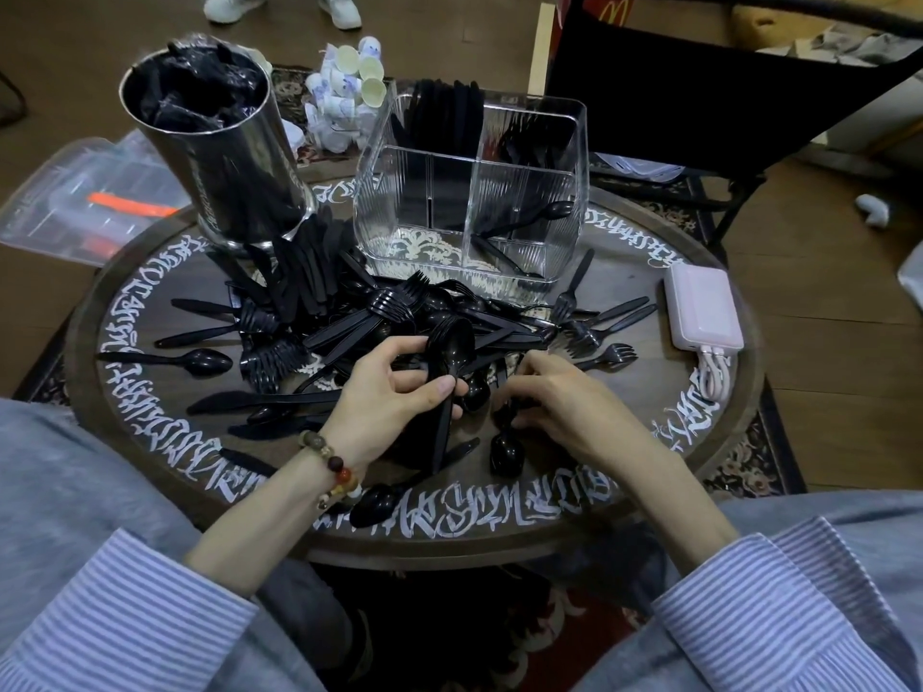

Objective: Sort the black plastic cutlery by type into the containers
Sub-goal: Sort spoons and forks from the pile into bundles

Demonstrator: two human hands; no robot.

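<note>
A heap of black plastic cutlery (379, 317) covers the middle of the round table (649, 392). My left hand (384, 397) grips a stack of black spoons (452, 352), bowls up and handles pointing down toward me. My right hand (549, 397) is closed around the handle of another spoon (505, 454) lying near the front edge. A clear divided container (469, 192) stands at the back, with knives in its rear left compartment, forks rear right, and a spoon or two in the front right. A shiny metal cylinder (220, 142) at the back left holds black items.
A pink power bank (704, 307) with a cable lies on the table's right side. Paper cups (344, 87) sit behind the containers. A black chair (699, 92) stands at the right rear, a plastic bag (90, 202) on the floor at left. Someone's shoes show at top.
</note>
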